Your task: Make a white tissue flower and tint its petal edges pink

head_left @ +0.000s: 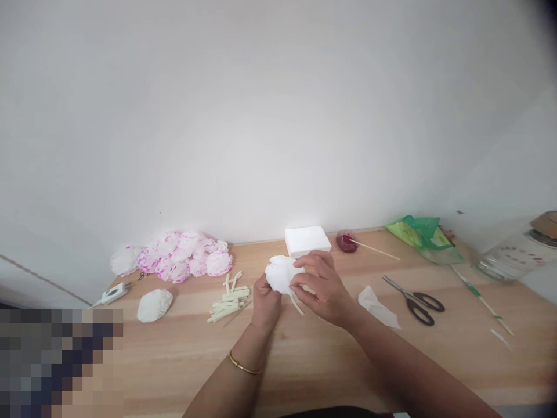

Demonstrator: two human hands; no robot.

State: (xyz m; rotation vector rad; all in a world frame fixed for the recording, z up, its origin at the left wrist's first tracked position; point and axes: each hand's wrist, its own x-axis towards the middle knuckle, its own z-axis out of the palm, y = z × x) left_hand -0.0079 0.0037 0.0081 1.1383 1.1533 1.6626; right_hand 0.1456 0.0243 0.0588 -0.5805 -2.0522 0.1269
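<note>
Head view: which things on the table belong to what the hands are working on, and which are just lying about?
In hand: white paper flower, held by left hand and right hand; pale stem strip hanging beneath it; likely the pale stick pile beside the left hand.
Lying about: scissors, tissue scrap, green bag, glass jar, pink-edged flowers, red dish with skewer.

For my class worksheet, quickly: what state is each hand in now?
Left hand: closed on the paper flower.
Right hand: closed on the same flower.
</note>
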